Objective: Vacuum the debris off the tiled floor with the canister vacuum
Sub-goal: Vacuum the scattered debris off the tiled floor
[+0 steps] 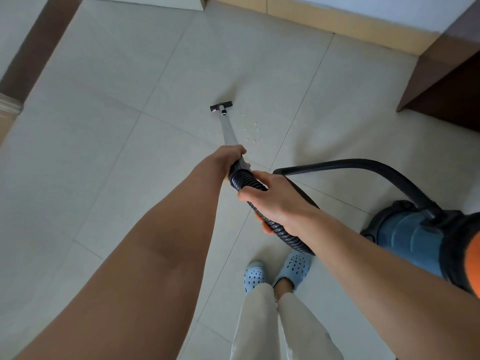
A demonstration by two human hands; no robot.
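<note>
head view: left hand [231, 158] grips the grey metal wand [228, 128]; right hand [270, 201] grips the black ribbed hose [337, 163]. black floor nozzle [221, 106] sits left of the pale scattered debris [251, 131] on the tiled floor [104, 152]. risk: strokes miss the bits; taut hose tips the blue canister vacuum [410, 237].

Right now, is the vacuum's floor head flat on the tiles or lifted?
Apparently flat: the floor head sits against the tiled floor, no gap visible.

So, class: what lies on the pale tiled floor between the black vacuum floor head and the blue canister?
Head view: small pale debris scraps, then bare tiled floor crossed by the black ribbed hose.
</note>
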